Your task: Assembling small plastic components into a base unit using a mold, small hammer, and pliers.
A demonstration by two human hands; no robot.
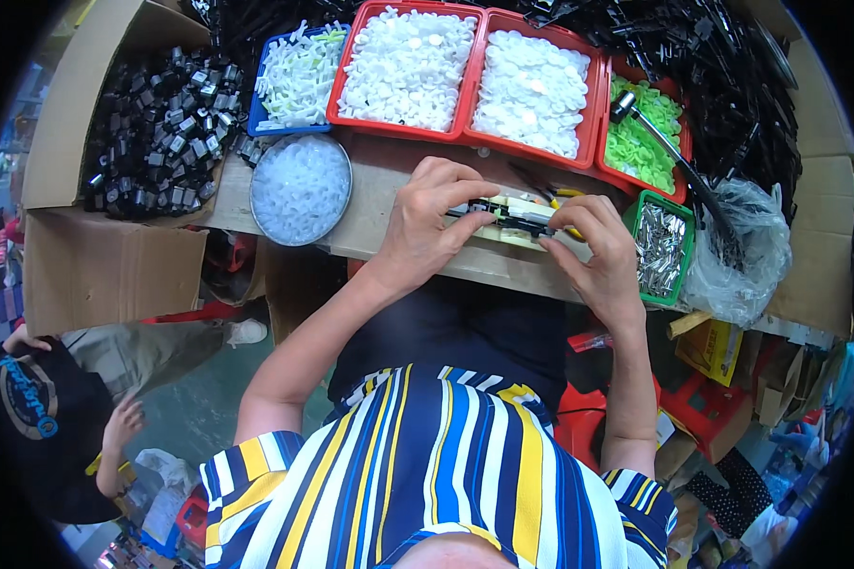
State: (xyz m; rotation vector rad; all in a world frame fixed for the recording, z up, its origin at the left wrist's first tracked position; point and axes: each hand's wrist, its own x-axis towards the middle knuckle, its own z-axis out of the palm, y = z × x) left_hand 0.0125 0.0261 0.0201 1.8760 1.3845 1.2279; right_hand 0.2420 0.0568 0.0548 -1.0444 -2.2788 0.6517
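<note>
My left hand (427, 223) and right hand (603, 256) pinch a slim black part (517, 224) near the frame's centre; round white discs (531, 90) heap a red tray (522, 155) above

Left hand (427, 223) is pinching the left end of a small black part (509, 218) and the right hand (604, 258) has fingers on its right end, all just above the bench (375, 163). On the part's far side: two red trays (394, 127) heaped with white plastic bits (408, 71). Off to its left, a round bowl (349, 197) of translucent pieces (301, 185), then a cardboard box (71, 133) loaded with dark chunky bits (166, 142). Right of the part, a green tray (688, 256) of shiny metal pieces (659, 247), then a crumpled clear bag (754, 251).
</note>
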